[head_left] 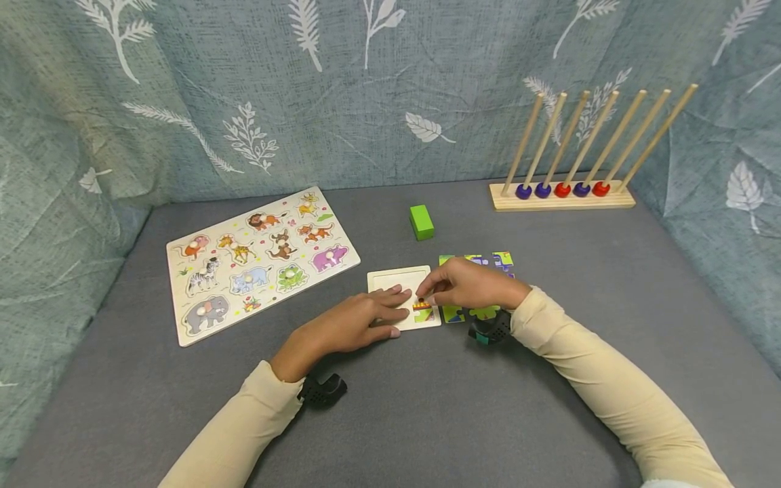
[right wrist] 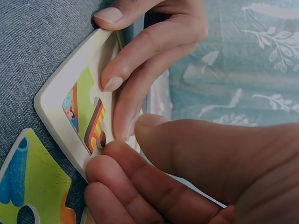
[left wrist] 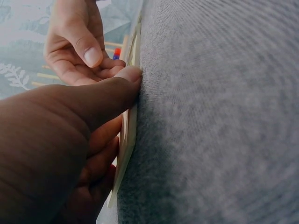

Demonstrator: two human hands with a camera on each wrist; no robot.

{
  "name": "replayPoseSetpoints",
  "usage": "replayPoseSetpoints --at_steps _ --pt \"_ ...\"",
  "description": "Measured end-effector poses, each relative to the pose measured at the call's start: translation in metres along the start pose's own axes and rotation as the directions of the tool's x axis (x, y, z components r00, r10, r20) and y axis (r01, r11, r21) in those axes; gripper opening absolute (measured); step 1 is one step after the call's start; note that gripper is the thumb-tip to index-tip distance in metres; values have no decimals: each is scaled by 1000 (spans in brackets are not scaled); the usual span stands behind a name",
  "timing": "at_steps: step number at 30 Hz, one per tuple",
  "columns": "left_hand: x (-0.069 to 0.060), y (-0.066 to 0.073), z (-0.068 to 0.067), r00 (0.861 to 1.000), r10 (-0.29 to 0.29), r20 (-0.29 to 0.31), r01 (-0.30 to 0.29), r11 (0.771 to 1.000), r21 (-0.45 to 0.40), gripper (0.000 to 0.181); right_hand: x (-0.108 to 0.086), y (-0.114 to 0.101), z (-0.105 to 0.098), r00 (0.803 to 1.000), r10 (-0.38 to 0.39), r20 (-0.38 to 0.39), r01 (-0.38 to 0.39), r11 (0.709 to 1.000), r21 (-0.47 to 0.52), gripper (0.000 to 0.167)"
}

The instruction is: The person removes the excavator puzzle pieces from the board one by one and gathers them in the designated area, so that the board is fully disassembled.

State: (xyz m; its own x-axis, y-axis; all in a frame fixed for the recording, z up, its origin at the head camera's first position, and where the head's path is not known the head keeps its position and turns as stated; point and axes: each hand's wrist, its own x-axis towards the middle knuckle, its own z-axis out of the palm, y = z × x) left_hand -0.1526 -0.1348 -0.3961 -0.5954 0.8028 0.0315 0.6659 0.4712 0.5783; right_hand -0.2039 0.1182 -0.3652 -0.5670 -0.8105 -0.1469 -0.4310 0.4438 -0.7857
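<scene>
A shallow wooden puzzle tray (head_left: 399,272) lies on the grey table, with a jigsaw piece (right wrist: 85,98) in its near right corner, green with red and yellow stripes. My left hand (head_left: 354,322) rests across the tray, fingers spread over its inside and thumb touching the near edge. At the piece, my right hand (head_left: 470,283) has its bent fingertips against the striped end, and its thumb stands apart from them in the right wrist view. Loose jigsaw pieces (head_left: 453,314) lie just right of the tray, partly under the right hand.
At the left lies an animal peg puzzle board (head_left: 262,288). Behind the tray is a green block (head_left: 422,222). A wooden rack (head_left: 500,202) with upright rods and red and blue beads stands at the back right, before a patterned curtain (head_left: 366,122).
</scene>
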Motion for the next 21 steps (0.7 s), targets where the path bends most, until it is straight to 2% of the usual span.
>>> replayPoseSetpoints --at_steps 14,21 --pt "0 0 -1 1000 -3 5 3 1000 3 41 1 7 -3 1000 0 7 -1 992 128 21" --pt "0 1 -2 1000 -1 4 1 1000 7 41 1 3 -2 1000 3 14 -4 990 138 21"
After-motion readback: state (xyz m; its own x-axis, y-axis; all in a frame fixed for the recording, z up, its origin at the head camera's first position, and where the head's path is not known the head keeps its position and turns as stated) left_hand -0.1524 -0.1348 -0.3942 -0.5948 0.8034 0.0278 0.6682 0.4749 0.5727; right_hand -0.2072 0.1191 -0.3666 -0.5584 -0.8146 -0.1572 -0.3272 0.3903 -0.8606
